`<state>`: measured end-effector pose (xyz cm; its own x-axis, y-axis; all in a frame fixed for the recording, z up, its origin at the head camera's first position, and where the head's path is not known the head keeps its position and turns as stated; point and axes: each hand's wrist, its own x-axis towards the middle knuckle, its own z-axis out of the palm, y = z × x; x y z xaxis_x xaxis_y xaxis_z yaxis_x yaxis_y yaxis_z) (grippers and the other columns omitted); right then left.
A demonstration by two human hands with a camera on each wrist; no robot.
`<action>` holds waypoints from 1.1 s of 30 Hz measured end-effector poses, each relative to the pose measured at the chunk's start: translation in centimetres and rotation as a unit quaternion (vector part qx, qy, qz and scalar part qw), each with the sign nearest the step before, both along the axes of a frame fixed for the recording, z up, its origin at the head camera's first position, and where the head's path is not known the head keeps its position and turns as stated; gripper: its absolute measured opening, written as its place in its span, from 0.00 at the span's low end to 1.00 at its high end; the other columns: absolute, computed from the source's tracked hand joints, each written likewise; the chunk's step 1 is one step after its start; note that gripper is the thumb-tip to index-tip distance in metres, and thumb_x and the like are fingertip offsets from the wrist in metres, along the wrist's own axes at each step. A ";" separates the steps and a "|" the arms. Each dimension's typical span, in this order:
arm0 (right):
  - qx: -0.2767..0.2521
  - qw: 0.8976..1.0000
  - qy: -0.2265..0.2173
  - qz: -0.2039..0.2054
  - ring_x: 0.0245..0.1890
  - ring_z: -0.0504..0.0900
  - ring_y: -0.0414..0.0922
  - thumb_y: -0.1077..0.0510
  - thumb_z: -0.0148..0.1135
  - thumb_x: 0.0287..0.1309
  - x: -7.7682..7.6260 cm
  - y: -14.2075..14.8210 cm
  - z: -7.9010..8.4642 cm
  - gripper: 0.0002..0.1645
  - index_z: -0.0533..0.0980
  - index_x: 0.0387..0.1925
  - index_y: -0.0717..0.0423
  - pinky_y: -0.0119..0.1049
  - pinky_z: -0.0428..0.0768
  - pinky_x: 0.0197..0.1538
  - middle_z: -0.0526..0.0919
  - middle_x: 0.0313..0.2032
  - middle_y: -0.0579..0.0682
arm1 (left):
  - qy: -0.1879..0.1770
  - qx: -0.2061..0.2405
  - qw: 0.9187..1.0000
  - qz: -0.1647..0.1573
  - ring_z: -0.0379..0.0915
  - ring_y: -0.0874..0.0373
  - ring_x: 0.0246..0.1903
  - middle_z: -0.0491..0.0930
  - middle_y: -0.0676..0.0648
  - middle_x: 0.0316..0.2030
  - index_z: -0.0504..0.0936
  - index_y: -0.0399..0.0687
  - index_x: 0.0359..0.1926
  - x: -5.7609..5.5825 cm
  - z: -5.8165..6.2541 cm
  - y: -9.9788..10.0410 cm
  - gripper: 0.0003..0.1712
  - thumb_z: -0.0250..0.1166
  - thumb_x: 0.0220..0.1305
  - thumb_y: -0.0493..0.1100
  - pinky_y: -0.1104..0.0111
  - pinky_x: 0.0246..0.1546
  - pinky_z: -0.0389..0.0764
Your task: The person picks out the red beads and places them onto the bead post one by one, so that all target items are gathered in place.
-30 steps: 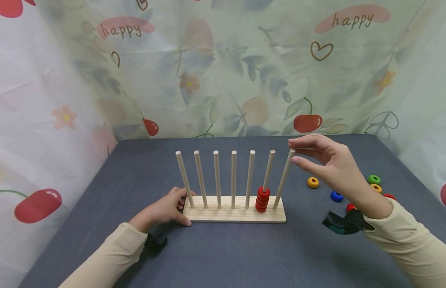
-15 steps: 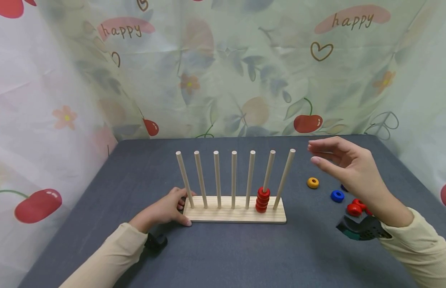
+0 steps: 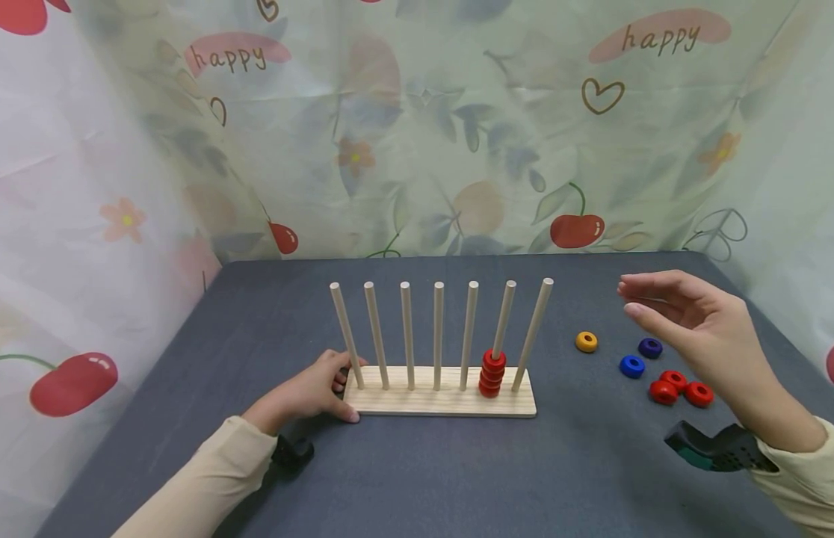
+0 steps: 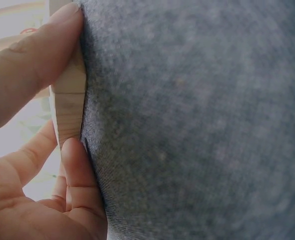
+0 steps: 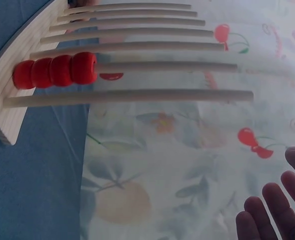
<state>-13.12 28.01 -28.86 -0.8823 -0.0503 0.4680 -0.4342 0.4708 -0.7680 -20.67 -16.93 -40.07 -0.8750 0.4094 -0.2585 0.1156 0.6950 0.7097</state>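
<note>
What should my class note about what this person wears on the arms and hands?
The left sleeve and right sleeve are plain cream. The left wrist device and right wrist device are black, the right one with a teal patch. The left hand and right hand are ungloved.

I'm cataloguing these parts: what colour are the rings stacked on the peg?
Red: all four stacked rings show best in the right wrist view.

- Left sleeve (image 3: 202, 474), near seven o'clock in the head view: cream, long, with a creased cuff.
- Right sleeve (image 3: 803, 474), at four o'clock: matching cream, finely ribbed, folded at the wrist.
- Left wrist device (image 3: 292, 453), seven o'clock: black, rounded.
- Right wrist device (image 3: 726, 448), four o'clock: black, curved, dotted, with a teal panel (image 3: 695, 458).
</note>
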 end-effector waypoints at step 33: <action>0.075 0.978 -0.152 -0.123 0.39 0.75 0.17 0.47 0.64 0.61 1.5 7.2 -7.1 0.25 0.74 0.57 0.52 0.17 0.74 0.36 0.75 0.44 0.22 | -0.013 0.002 1.000 0.016 0.66 0.49 0.48 0.62 0.40 0.51 0.71 0.46 0.62 -0.1 -0.1 0.1 0.45 0.81 0.40 0.35 0.57 0.50 0.70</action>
<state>-11.60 35.23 -35.99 -0.9737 0.1321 0.1855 -0.0562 0.6501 -0.7578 -20.75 -16.82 -40.14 -0.8802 0.3830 -0.2803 0.0750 0.6954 0.7147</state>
